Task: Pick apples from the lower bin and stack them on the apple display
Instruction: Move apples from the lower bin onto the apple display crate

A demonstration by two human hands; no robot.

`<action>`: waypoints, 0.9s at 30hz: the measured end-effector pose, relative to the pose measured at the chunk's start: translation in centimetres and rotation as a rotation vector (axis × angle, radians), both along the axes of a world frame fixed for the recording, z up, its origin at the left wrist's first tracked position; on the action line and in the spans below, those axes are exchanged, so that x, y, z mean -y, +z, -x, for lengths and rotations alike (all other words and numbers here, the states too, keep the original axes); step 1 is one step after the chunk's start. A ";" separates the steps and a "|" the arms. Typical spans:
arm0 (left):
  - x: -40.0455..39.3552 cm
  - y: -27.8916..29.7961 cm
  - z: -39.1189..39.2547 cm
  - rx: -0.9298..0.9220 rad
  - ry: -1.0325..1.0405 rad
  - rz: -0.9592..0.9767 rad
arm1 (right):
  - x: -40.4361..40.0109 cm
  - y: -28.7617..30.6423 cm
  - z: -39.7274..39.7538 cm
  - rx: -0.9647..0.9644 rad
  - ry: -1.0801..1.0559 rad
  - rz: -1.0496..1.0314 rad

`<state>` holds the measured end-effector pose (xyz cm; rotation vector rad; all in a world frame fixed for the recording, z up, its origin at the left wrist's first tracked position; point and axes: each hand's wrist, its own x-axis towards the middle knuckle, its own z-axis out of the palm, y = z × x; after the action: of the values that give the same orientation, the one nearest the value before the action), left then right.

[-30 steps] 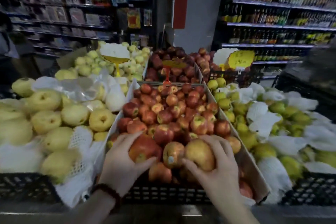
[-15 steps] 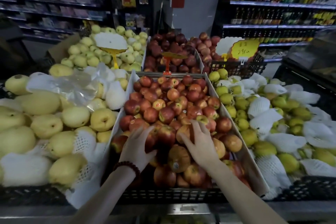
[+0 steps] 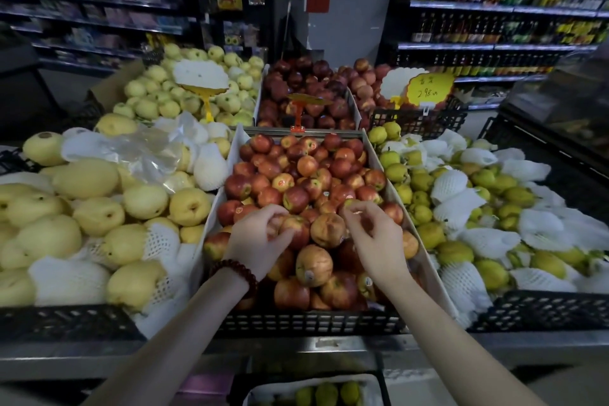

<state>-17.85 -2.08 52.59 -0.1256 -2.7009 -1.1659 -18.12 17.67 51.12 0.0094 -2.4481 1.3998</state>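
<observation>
The apple display (image 3: 309,320) is a black crate lined with cardboard, heaped with red apples (image 3: 306,171). My left hand (image 3: 258,241), with a bead bracelet on its wrist, curls its fingers and thumb around a red apple (image 3: 298,231) lying on the near part of the heap. Just to the right, my right hand (image 3: 374,237) hovers over the heap with fingers bent and apart, its fingertips touching a small red-yellow apple (image 3: 350,204); its palm holds nothing. A wrinkled brownish apple (image 3: 326,229) sits between my hands. The lower bin (image 3: 263,389) shows at the bottom edge, with greenish fruit inside.
Yellow pears (image 3: 95,208) in foam nets fill the crate on the left, and green pears (image 3: 494,208) in white nets the crate on the right. Behind stand dark red apples (image 3: 306,86) with price signs (image 3: 428,87). Store shelves line the back.
Both hands carried apples up onto the heap, pressed them down, and have moved farther over the pile. The fingers went from flat to curled. The camera tilted down.
</observation>
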 end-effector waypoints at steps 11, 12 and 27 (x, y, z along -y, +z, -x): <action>-7.1 -3.9 -7.7 0.230 -0.182 -0.274 | -3.2 -6.2 -7.1 0.070 0.052 0.379; -7.5 -5.4 -8.7 0.253 -0.213 -0.278 | -3.5 -7.4 -8.2 0.057 0.071 0.372; -8.8 -36.9 -16.0 0.312 -0.259 -0.267 | -5.1 -34.2 -16.5 0.012 0.150 0.531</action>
<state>-1.87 6.70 15.72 -0.2821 -2.8155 -1.7425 -1.60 22.79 16.97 0.0632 -2.0439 2.0763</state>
